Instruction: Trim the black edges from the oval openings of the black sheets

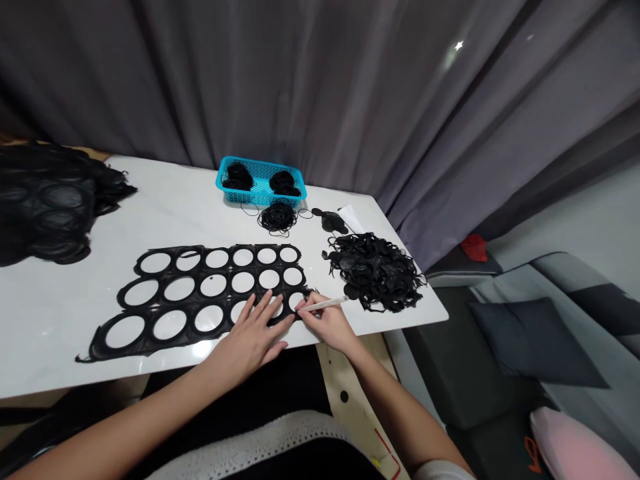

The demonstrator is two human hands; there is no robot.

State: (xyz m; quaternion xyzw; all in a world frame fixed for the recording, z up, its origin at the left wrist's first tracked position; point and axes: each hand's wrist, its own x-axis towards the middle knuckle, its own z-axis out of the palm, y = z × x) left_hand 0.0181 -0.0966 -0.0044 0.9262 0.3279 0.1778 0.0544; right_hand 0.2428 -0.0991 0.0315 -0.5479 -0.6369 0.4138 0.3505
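A black rubber-like sheet [199, 303] with rows of round holes lies flat on the white table [175, 193]. My left hand [257, 327] rests palm down on the sheet's near right part, fingers spread. In my right hand [327, 325] is a slim white pen-like tool [324, 304], pinched between thumb and fingers. Its tip meets the rim of the hole at the sheet's near right corner; what kind of tip it has is too small to tell. My left fingers cover part of the neighbouring holes.
Black scraps [377, 273] are heaped at the right, beside a few black discs [333, 221] and white paper [351, 219]. Behind the sheet, a blue basket [261, 199] holds black ring bundles, with a loose bundle [278, 218] before it. More black sheets [45, 200] are piled left.
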